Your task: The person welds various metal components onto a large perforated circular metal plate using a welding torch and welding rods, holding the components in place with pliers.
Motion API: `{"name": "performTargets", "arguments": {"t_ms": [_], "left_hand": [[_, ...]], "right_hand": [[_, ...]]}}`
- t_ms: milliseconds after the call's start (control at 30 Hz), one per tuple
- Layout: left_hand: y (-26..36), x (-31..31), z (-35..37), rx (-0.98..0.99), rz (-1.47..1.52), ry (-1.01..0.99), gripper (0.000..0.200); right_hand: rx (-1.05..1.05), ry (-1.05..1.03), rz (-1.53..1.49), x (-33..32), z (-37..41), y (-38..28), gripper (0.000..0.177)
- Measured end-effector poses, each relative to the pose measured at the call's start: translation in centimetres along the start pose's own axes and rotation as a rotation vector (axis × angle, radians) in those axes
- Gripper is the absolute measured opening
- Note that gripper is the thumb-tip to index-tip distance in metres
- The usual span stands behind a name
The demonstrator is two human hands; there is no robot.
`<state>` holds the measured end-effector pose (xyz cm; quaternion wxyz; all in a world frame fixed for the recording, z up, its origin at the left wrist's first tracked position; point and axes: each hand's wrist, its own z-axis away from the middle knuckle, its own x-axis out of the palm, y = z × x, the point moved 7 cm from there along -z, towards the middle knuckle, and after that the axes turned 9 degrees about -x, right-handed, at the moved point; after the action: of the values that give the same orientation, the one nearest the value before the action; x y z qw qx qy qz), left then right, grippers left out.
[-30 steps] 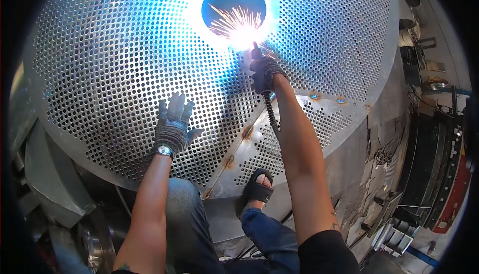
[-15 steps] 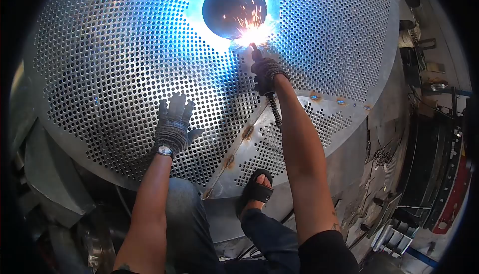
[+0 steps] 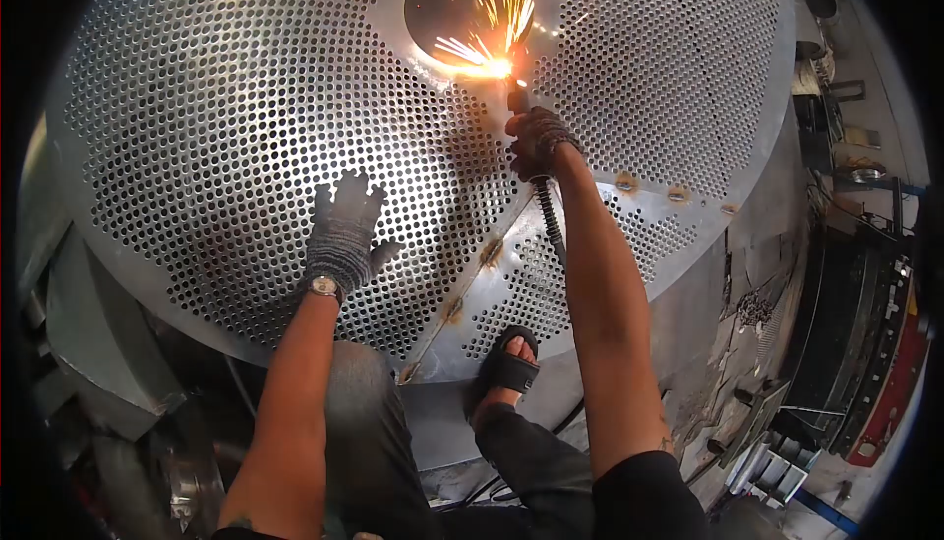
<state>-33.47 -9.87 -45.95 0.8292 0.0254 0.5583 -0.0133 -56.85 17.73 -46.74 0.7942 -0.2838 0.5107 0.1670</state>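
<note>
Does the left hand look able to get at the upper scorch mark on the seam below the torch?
Probably yes: the left hand is spread open over the perforated plate, and nothing seems to block its path to the scorch mark.

Overhead, the round, perforated silver metal plate (image 3: 246, 137) is cut off at its far edge. Orange glare (image 3: 500, 69) swallows the dark torch's (image 3: 518, 98) tip. My right forearm (image 3: 608, 304) hides the ribbed black cable's (image 3: 549, 213) lower run. My round wristwatch (image 3: 324, 286) is too small to read.
</note>
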Motion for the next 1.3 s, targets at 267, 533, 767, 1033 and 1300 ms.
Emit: {"name": "performTargets", "arguments": {"t_ms": [267, 533, 767, 1033, 1300], "left_hand": [[-0.2, 0.7, 0.1, 0.019, 0.024, 0.072, 0.097], [-0.4, 1.9, -0.1, 0.01, -0.067, 0.163, 0.096], [-0.2, 0.8, -0.1, -0.004, -0.02, 0.02, 0.097], [-0.2, 0.5, -0.1, 0.008, -0.004, 0.011, 0.095], [-0.3, 1.1, 0.1, 0.025, 0.003, 0.077, 0.094]], "right_hand": [[0.405, -0.077, -0.333, -3.7, 1.6, -2.6, 0.086], [0.597, -0.191, -0.756, -4.2, 3.8, -3.9, 0.089], [0.31, -0.141, -0.346, 1.0, 0.8, 2.6, 0.047], [0.606, -0.035, -0.94, -0.5, 4.0, -0.3, 0.037], [0.43, -0.106, -0.282, -2.1, 1.7, -1.0, 0.079]]}}
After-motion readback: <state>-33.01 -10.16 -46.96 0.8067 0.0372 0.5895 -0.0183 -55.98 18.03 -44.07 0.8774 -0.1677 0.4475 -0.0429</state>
